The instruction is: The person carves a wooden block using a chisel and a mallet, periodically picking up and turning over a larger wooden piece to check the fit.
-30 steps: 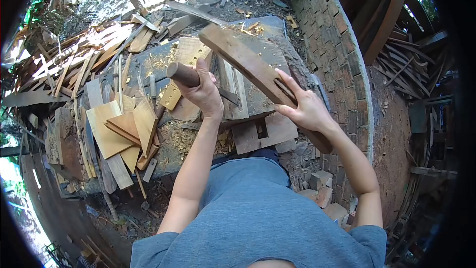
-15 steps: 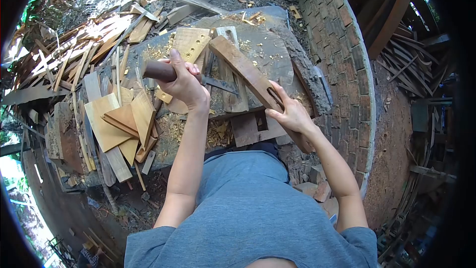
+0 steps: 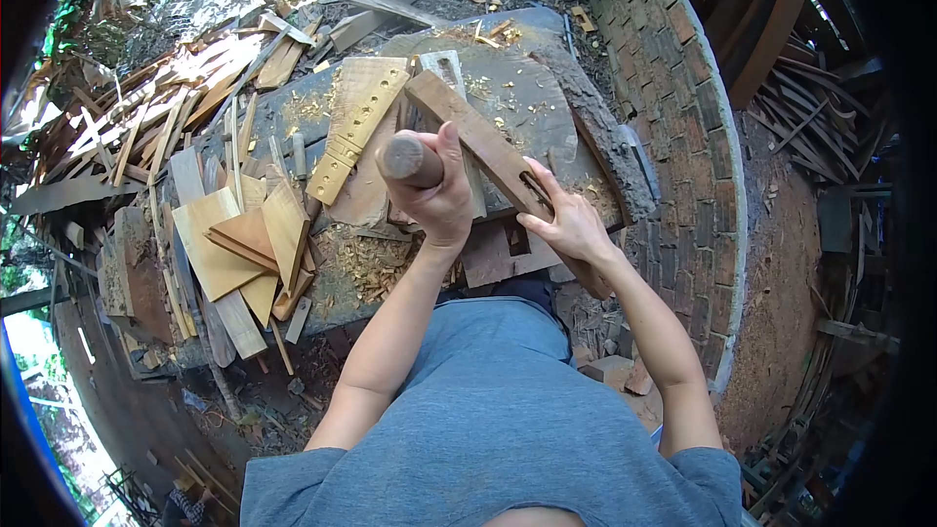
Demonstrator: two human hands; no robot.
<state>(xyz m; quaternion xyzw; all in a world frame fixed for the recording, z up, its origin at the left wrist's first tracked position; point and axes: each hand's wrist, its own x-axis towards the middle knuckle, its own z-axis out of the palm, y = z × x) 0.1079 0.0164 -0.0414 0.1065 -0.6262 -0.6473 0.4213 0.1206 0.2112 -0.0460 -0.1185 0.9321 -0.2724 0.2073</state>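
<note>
My left hand point(image 3: 436, 197) is closed around the thick, round wooden handle point(image 3: 414, 162) of a chisel. The handle's butt end faces up toward me, and the blade is hidden behind the hand and handle. To its right, a long brown wooden bar point(image 3: 473, 129) slants from upper left to lower right over the bench. My right hand point(image 3: 569, 222) grips this bar near its lower part, thumb on the near side and fingers across the top. A narrow slot point(image 3: 537, 185) is cut in the bar just beside those fingers.
A yellow strip with a row of holes point(image 3: 359, 132) lies on a board on the workbench point(image 3: 527, 88). Cut wood pieces point(image 3: 210, 244) are stacked at the left. Wood shavings point(image 3: 376, 268) cover the near edge. A brick wall point(image 3: 673, 137) runs along the right.
My left hand has moved right toward the bar and turned the chisel from lying sideways to handle-end up. The bar and my right hand have barely shifted.
</note>
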